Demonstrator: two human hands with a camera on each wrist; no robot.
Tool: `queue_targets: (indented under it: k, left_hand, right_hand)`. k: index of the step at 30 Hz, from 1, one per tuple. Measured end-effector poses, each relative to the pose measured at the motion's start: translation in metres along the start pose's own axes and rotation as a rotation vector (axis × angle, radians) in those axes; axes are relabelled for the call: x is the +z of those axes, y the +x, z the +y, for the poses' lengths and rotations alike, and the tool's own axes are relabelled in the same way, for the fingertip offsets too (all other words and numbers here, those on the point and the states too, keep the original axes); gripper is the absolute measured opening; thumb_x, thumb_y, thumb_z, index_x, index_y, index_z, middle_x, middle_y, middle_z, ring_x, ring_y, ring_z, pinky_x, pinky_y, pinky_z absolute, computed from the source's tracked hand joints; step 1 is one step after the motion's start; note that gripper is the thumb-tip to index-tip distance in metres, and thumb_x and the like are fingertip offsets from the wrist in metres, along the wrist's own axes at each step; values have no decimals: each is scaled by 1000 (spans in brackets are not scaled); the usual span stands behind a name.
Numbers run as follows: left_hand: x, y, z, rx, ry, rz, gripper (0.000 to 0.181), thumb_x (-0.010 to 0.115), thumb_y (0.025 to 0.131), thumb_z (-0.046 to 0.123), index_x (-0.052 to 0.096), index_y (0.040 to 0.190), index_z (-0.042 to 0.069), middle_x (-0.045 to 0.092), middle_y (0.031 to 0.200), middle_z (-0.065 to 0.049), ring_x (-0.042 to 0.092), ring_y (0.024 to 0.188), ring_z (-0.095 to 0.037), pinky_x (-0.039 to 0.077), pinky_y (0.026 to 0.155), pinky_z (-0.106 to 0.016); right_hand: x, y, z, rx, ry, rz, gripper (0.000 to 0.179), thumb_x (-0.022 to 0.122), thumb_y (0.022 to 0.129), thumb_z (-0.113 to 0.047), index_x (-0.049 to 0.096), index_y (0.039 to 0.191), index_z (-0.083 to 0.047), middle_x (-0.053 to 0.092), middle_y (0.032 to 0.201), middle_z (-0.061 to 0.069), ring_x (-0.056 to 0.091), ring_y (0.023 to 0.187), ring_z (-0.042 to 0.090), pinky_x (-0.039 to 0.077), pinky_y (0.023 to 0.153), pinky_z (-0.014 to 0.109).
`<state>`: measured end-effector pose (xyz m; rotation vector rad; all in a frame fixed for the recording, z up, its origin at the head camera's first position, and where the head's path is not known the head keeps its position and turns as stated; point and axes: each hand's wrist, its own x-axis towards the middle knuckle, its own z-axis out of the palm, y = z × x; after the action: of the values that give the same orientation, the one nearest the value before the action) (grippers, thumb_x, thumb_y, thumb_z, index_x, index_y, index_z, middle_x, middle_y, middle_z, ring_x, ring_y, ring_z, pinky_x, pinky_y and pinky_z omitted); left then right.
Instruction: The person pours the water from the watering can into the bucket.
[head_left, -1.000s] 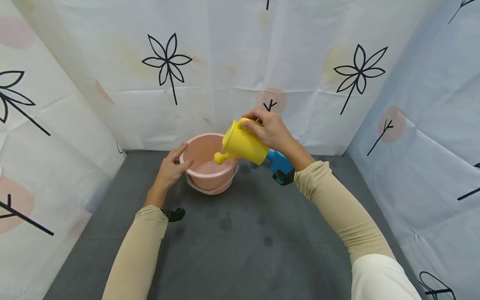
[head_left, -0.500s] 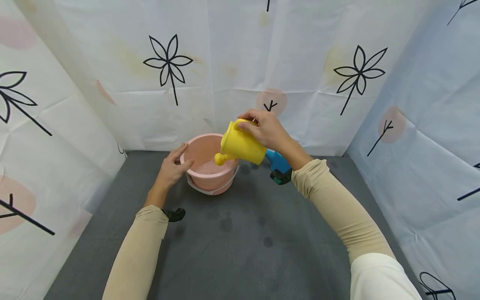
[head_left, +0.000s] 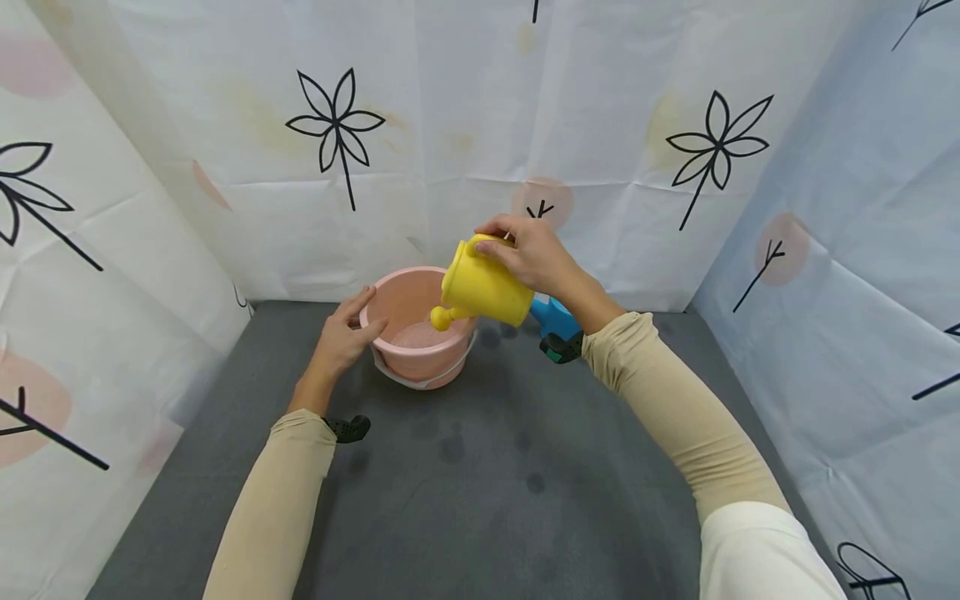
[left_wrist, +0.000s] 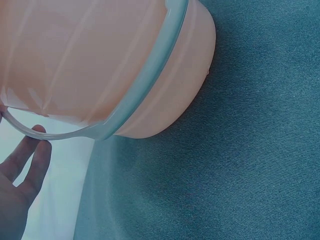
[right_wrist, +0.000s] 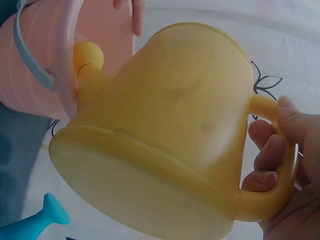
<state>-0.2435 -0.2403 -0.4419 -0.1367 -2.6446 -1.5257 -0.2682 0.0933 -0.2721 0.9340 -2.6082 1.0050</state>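
A pink bucket (head_left: 420, 367) with a pale carrying handle (left_wrist: 145, 90) stands upright on the dark surface near the back wall. My left hand (head_left: 341, 337) holds its left rim, thumb over the edge; some fingers (left_wrist: 37, 162) show beside the handle in the left wrist view. My right hand (head_left: 532, 254) grips the looped handle of a yellow toy watering can (head_left: 483, 287), fingers curled round it. The can is tilted left, its round spout head (right_wrist: 89, 56) over the bucket's opening. A pale, shiny patch shows at the bucket's bottom; the can's inside is hidden.
Behind my right wrist lies a blue plastic object (head_left: 552, 318), partly hidden; its flared end (right_wrist: 55, 210) shows in the right wrist view. Dark damp-looking spots mark the grey surface (head_left: 480, 483). Patterned white cloth walls (head_left: 450, 125) enclose the back and sides.
My right hand and the watering can have shifted slightly left since one second ago, then barely moved. The left hand and the bucket stay in place.
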Motion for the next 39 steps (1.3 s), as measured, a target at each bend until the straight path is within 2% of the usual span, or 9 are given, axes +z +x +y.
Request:
queue_targets:
  k: [25, 39]
  left_hand:
    - [1, 1, -2, 0, -2, -1, 69, 66, 100, 30, 34, 160, 31, 26, 170, 2, 51, 137, -41, 52, 99, -56]
    - [-1, -2, 1, 4, -4, -14, 69, 66, 99, 33, 33, 160, 34, 24, 171, 4, 50, 138, -42, 52, 99, -56]
  right_hand:
    - [1, 3, -3, -10, -17, -4, 29, 69, 98, -26, 73, 121, -7, 76, 116, 10, 66, 95, 24, 54, 87, 37]
    - [0, 5, -4, -32, -52, -12, 31, 69, 98, -26, 72, 121, -6, 76, 117, 10, 67, 97, 25, 55, 89, 38]
